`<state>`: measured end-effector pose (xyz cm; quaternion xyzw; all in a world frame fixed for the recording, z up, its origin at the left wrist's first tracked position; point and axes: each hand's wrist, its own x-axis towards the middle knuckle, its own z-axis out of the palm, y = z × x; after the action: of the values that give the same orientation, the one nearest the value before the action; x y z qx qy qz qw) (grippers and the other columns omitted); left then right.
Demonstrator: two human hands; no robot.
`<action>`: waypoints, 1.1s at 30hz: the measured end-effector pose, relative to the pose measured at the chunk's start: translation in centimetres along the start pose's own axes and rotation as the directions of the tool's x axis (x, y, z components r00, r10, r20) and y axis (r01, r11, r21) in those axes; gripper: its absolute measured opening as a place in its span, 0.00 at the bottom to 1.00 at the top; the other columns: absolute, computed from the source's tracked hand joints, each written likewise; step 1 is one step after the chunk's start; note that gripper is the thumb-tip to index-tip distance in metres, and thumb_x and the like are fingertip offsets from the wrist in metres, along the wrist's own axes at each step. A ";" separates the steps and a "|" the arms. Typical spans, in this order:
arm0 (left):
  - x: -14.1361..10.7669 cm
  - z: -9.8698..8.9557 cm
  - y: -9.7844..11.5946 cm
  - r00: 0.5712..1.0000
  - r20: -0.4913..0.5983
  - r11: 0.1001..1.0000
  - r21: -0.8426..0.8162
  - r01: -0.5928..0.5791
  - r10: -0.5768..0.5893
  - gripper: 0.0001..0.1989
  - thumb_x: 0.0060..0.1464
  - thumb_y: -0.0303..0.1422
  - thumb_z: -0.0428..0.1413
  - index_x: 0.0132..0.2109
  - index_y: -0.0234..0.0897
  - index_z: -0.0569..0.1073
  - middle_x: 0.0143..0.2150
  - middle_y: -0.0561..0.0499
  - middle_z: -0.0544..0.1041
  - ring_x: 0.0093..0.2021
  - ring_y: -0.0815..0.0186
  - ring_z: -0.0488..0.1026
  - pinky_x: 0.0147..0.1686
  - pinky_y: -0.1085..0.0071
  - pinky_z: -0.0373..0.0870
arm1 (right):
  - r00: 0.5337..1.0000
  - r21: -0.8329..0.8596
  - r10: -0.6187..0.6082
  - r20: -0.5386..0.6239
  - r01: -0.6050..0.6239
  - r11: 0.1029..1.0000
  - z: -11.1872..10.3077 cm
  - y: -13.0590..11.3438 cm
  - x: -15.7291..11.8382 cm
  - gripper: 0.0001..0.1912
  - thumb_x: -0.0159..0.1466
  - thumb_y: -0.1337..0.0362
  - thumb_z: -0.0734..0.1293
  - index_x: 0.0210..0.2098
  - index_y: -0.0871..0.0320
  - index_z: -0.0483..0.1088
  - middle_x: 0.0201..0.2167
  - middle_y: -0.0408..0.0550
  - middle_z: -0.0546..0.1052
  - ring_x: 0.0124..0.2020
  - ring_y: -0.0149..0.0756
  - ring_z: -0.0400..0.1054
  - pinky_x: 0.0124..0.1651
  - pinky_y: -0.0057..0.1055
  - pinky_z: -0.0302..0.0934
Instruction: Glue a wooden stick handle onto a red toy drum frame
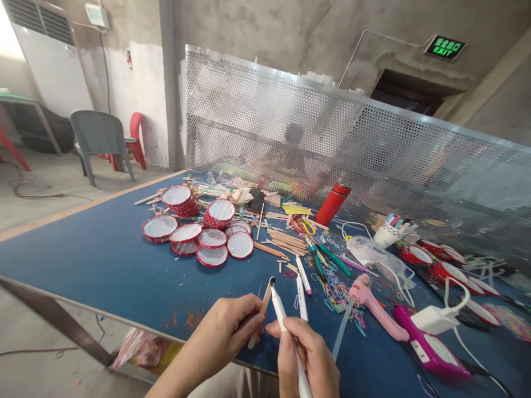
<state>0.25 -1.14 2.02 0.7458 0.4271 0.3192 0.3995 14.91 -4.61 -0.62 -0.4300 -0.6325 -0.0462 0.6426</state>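
My left hand point(228, 326) pinches a flat wooden craft stick point(266, 298), which points up and away from me. Its upper end bears a dark mark. In my right hand point(311, 354) is a white marker pen point(279, 309), its tip at the darkened end of the stick. Just beyond the hands, a white marker with a pink end point(303, 275) and another white marker point(301, 297) lie on the blue table point(103, 265). Loose craft sticks point(287, 241) are piled farther back.
Stacked red-rimmed discs point(212, 255) sit left of centre. To the right are green-handled pliers point(335, 260), colourful small loops point(338, 287), a pink glue gun point(373, 307), a magenta power strip point(435, 354) and a marker cup point(386, 235). A red bottle point(333, 204) stands before a perforated metal screen point(232, 105).
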 end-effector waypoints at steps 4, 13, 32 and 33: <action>0.0 -0.1 0.1 1.000 -0.003 1.000 0.007 -0.001 0.001 0.15 0.65 0.36 0.47 0.31 0.38 0.69 0.25 0.56 0.74 0.26 0.71 0.69 0.29 0.79 0.60 | 0.999 -0.010 0.042 -0.016 -0.042 0.999 -0.1 0.1 -0.1 0.06 0.65 0.69 0.65 0.39 0.57 0.73 0.26 0.42 0.79 0.26 0.29 0.75 0.36 0.24 0.68; 0.0 0.0 0.1 1.000 0.009 1.000 -0.008 -0.002 0.002 0.14 0.65 0.36 0.47 0.31 0.38 0.69 0.25 0.56 0.74 0.26 0.72 0.68 0.28 0.79 0.59 | 0.999 0.018 0.050 -0.012 -0.050 0.999 -0.1 -0.4 0.0 0.07 0.64 0.71 0.65 0.40 0.57 0.73 0.27 0.43 0.79 0.27 0.31 0.76 0.38 0.26 0.69; -0.1 -0.1 0.2 1.000 0.005 1.000 0.005 0.012 -0.012 0.14 0.64 0.36 0.47 0.31 0.37 0.68 0.25 0.56 0.74 0.26 0.72 0.67 0.28 0.79 0.58 | 1.000 0.013 0.008 0.000 -0.008 1.000 0.1 0.3 -0.3 0.06 0.66 0.68 0.64 0.41 0.57 0.73 0.29 0.44 0.79 0.29 0.32 0.76 0.38 0.26 0.69; -0.1 -0.1 0.2 1.000 0.008 1.000 0.005 0.013 -0.013 0.14 0.64 0.35 0.47 0.31 0.37 0.68 0.25 0.56 0.74 0.26 0.72 0.67 0.28 0.79 0.58 | 1.000 0.008 0.005 -0.005 -0.005 1.000 0.1 0.2 -0.3 0.06 0.65 0.68 0.65 0.41 0.57 0.73 0.28 0.44 0.79 0.29 0.32 0.76 0.38 0.26 0.69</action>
<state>0.21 -1.21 2.22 0.7451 0.4312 0.3128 0.4014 14.93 -4.52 -0.97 -0.4290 -0.6301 -0.0431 0.6458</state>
